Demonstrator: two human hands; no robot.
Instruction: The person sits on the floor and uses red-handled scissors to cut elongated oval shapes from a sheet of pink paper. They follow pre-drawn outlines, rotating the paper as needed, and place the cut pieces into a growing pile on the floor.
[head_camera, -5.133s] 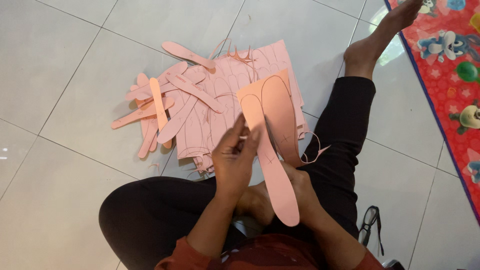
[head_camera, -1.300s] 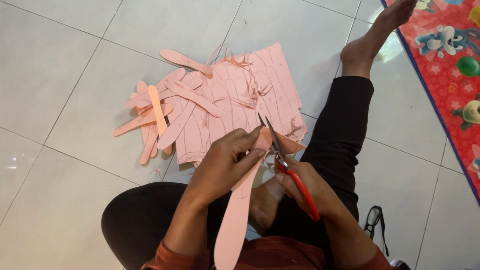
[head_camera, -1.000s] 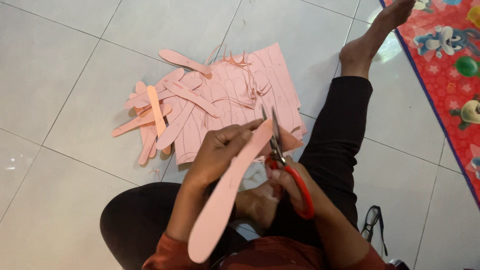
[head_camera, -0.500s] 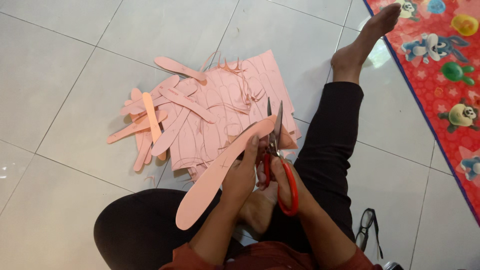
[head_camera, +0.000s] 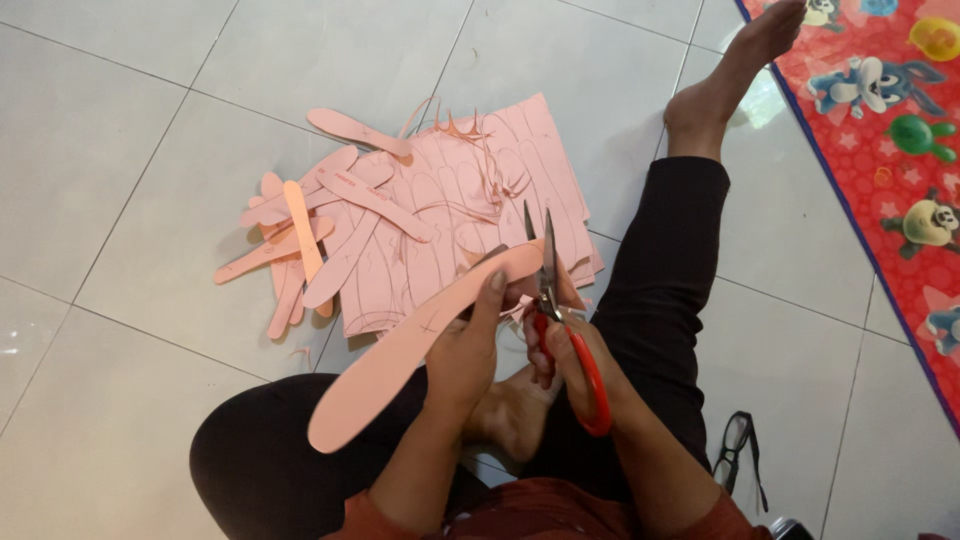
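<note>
Scissors in the right hand trimmed the pink insole, gripped by left hand; turning it slowly would keep edges clean.

long sole-shaped cut-out: salmon pink | metal scissors: red handles, grey blades | stack of card sheets: pink, faint traced outlines | loose cut strips: pink, one more orange | tiled floor: pale grey-white | play mat: red, cartoon animals, stars | trousers: black
</note>
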